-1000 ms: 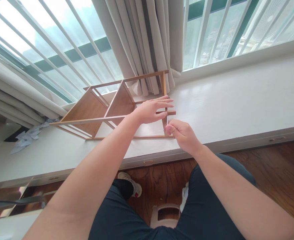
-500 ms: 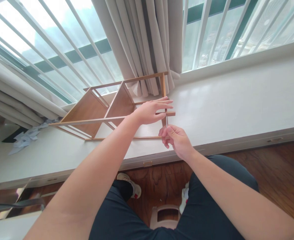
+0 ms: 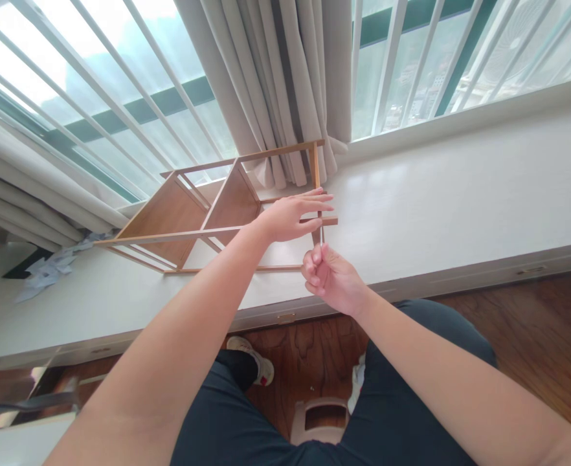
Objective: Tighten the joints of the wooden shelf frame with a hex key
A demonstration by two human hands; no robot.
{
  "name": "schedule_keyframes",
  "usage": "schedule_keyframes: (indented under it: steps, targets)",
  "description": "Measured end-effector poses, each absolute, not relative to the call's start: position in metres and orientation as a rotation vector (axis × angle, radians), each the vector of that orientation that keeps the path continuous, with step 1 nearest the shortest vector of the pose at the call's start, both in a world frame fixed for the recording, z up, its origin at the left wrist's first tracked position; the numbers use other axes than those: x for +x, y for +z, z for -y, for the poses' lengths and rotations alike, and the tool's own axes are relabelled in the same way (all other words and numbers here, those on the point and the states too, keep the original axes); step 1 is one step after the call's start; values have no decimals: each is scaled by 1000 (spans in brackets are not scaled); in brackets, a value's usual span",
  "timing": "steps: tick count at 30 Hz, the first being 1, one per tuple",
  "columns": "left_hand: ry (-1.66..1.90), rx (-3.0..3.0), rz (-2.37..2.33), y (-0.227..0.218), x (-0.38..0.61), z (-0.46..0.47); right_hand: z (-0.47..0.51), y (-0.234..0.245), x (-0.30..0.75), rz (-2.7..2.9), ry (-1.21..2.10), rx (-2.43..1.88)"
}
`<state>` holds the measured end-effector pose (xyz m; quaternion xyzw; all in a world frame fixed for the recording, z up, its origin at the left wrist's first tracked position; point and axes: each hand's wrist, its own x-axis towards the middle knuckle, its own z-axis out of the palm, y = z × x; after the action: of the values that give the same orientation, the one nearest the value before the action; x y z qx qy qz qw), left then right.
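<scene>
A wooden shelf frame [image 3: 232,194] lies on its side on the white window ledge. My left hand [image 3: 290,217] rests on the near rail at the frame's right end, its fingers stretched out and the thumb apart. Just below it, my right hand [image 3: 331,275] is closed around a thin metal rod [image 3: 322,235], shaped like a hex key. The rod points up from the fist to the joint by the rail's end [image 3: 329,221]. Its upper tip is partly hidden at my left hand, and its lower part is hidden in my fingers.
Grey curtains [image 3: 276,90] hang behind the frame, in front of barred windows. Crumpled white paper [image 3: 47,268] lies on the ledge at left. Below the ledge, a beige plastic stool [image 3: 300,421] stands on the wooden floor [image 3: 295,349] between my legs.
My right hand has rolled and moved slightly left and down, its fingers now curled tighter around the rod. My left hand stays on the rail, and the frame has not visibly moved.
</scene>
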<state>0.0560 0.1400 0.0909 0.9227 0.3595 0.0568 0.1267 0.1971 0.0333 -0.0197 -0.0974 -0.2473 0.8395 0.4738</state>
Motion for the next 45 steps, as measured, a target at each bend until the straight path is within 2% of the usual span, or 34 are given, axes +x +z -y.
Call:
schedule_keyframes:
  steps: [29, 45]
  targets:
    - [161, 2675, -1055, 91, 56, -141, -30, -16, 196, 610, 1978, -316]
    - [176, 2687, -1049, 88, 56, -141, -26, -15, 193, 439, 1957, -375]
